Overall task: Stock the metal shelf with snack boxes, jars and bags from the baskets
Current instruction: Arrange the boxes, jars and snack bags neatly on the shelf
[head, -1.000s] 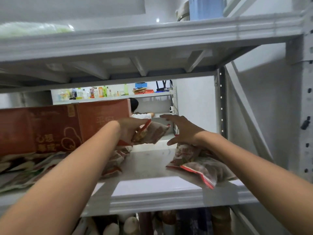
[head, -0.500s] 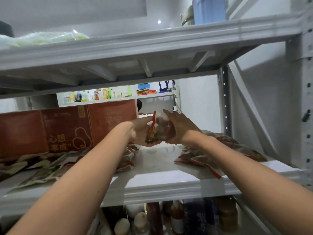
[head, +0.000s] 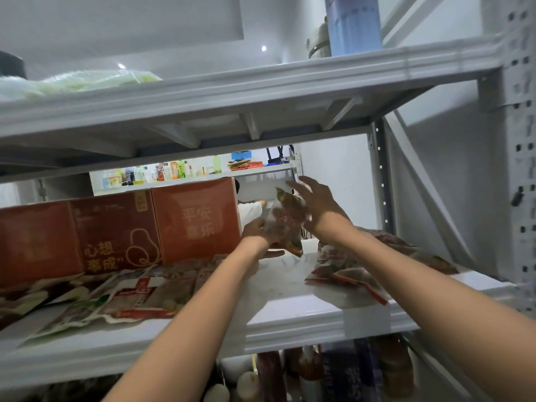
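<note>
Snack bag [head: 285,220] is up on end now, held just right of the red boxes [head: 197,221], toward the back of the metal shelf [head: 304,317]. A second ago only my left hand [head: 261,232] had it, lying flatter, while my right hand [head: 319,207] sat over the loose pile of bags [head: 348,271] further right of the boxes. Now the left curls around its lower end and the right presses its side, fingers spread (bit blurry tbh). Looks like it's getting stood up beside the boxes, so nearly stocked, just not let go yet.
</note>
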